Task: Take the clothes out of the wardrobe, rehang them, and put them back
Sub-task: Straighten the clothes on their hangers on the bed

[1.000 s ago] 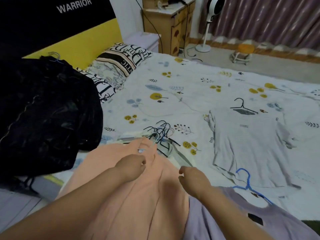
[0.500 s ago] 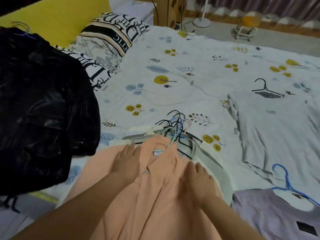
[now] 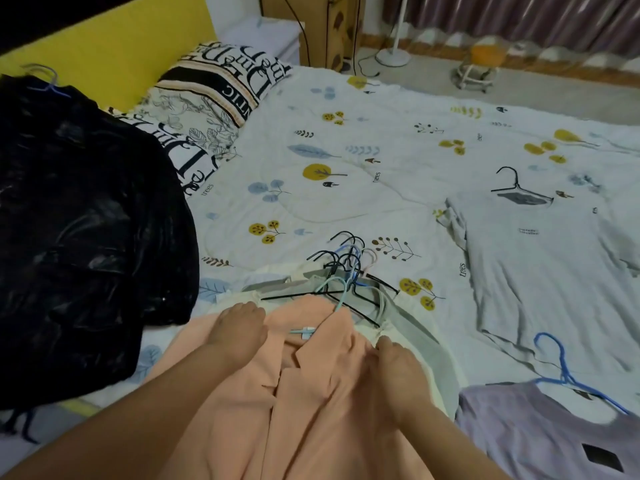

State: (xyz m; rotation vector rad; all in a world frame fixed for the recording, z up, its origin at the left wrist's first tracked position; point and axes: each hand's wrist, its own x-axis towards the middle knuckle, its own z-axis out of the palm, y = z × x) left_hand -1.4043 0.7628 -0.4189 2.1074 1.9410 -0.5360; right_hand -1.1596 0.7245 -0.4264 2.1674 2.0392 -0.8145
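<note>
Clothes on hangers lie stacked at the near edge of the bed (image 3: 346, 140), the top garment being a peach jacket (image 3: 311, 410) on a pale blue hanger (image 3: 337, 291). Beneath it a cream garment (image 3: 408, 337) and a cluster of hanger hooks (image 3: 346, 254) project towards the middle of the bed. Left hand (image 3: 239, 330) rests on the jacket's left shoulder, fingers curled down into the cloth at the edge. Right hand (image 3: 398, 368) lies on the right shoulder, fingertips bent against the fabric; whether either hand pinches the cloth cannot be determined. A grey T-shirt (image 3: 540, 271) on a black hanger (image 3: 516, 188) lies flat to the right. A lilac shirt (image 3: 540, 431) on a blue hanger (image 3: 568, 372) lies at the near right. A black garment (image 3: 79, 230) is heaped at left, beside the patterned pillows (image 3: 221, 84).
</note>
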